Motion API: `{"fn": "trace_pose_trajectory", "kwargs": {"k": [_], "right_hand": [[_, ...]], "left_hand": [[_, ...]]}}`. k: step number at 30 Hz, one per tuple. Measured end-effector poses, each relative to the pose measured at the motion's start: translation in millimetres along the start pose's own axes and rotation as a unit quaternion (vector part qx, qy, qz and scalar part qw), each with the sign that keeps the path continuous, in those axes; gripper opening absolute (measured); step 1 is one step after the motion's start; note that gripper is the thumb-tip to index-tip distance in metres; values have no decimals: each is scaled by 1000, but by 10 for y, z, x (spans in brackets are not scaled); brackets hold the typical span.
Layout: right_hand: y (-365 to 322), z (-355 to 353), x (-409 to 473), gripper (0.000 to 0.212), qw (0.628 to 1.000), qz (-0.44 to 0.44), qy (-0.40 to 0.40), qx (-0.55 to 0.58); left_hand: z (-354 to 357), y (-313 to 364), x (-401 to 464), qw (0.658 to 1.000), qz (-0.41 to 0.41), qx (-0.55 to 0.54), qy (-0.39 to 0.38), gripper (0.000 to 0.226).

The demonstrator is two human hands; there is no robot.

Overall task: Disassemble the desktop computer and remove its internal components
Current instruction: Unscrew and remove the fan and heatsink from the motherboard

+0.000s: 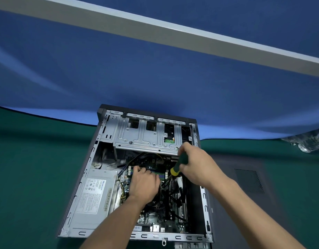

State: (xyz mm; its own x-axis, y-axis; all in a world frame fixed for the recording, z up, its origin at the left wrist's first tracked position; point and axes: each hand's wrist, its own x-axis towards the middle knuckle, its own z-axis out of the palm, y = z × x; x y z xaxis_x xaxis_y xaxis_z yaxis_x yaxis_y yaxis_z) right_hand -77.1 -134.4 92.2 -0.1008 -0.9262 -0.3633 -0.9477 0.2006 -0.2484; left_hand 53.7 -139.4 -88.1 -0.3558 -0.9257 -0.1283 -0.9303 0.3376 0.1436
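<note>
An open desktop computer case [94,159] lies on its side on a green table. Inside, a grey power supply [94,196] sits at the left, a metal drive cage [142,137] at the far end, and the motherboard [155,218] with black cables in the middle. My left hand [144,184] reaches into the case, its fingertips on the memory slots [161,176]; whether it grips anything is hidden. My right hand [196,166] is shut on a green and yellow screwdriver [179,164], whose tip points down into the case near the slots.
The case's dark side panel [245,186] lies flat on the green table [29,168] to the right of the case. A blue cloth backdrop [155,78] hangs behind. A blurred object [306,141] sits at the far right edge.
</note>
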Motion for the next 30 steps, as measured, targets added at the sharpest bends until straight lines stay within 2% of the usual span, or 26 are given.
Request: {"fn": "trace_pose_trajectory", "kwargs": {"k": [4, 8, 10, 12, 13, 15, 18, 19, 22, 23, 26, 28, 30], "right_hand": [[-33, 48, -14, 38, 994, 26, 69, -84], [-33, 15, 26, 16, 999, -37, -12, -4], [-41, 3, 16, 18, 998, -27, -22, 58], [-51, 49, 1, 33, 998, 24, 26, 61], [-53, 76, -8, 40, 997, 46, 60, 15], [-43, 92, -12, 40, 992, 58, 102, -41], [-24, 31, 19, 21, 998, 41, 40, 13], [-24, 16, 29, 20, 999, 40, 16, 11], [-40, 1, 25, 38, 996, 66, 22, -52], [-37, 4, 27, 38, 996, 61, 24, -62], [-58, -34, 24, 18, 998, 19, -55, -2], [-93, -69, 7, 25, 996, 19, -88, 15], [-109, -78, -2, 41, 997, 36, -52, -52]], "left_hand": [[0, 3, 7, 1000, 3, -3, 1, 50], [0, -4, 6, 1000, 4, -5, 3, 51], [-2, -4, 11, 1000, 2, -6, -1, 51], [-1, -4, 12, 1000, 0, -5, -3, 51], [-4, -5, 9, 1000, 0, -5, -3, 50], [-7, -7, 4, 1000, 1, -7, -3, 48], [-14, -6, 10, 1000, 0, -12, 0, 50], [-14, -6, 13, 1000, -1, -14, -1, 50], [-5, -3, 11, 1000, -2, -15, 2, 50], [-7, -3, 8, 1000, -1, -12, 5, 50], [-7, 1, 0, 1000, -1, -14, 9, 51], [-5, 1, 7, 1000, -2, -16, 7, 48], [0, -1, 14, 1000, -2, -16, 7, 48]]}}
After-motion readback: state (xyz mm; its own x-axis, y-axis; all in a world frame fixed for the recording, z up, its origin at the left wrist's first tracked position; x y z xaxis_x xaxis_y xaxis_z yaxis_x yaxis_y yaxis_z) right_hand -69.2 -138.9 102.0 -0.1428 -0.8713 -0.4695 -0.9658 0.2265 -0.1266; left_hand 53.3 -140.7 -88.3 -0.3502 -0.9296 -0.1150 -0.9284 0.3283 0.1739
